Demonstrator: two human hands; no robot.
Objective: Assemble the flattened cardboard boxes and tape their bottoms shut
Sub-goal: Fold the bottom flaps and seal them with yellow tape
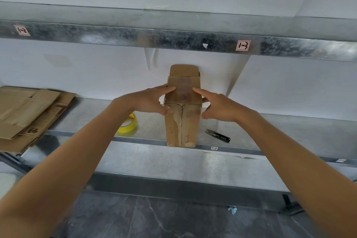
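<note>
Head camera is looking down a pair of bare forearms at a box standing in the middle of the frame, on the front lip of a metal shelf. The box is tall, narrow and brown, and it is looking well worn. A seam is running straight down the middle of its near face, with pale scuffed patches either side of it. Something shiny, perhaps clear tape, is catching the light along the upper edge of that face. Faded purplish marks are showing on the top panel, and a flap with rounded corners is sticking up at the far end.

Both hands are clamping the box near its top. The left hand is laying its fingers across the top panel while its thumb is pressing the near face at the left corner. The right hand is pointing its forefinger across the top panel, with the thumb on the right edge and the other fingers curling round the right side. The two forefingers are lying close together but apart.

A yellow roll of tape is lying on the shelf just left of the box, partly hidden behind the left wrist. Black snips are lying to its right. A stack of flattened cardboard is sitting at the left edge of the frame.
</note>
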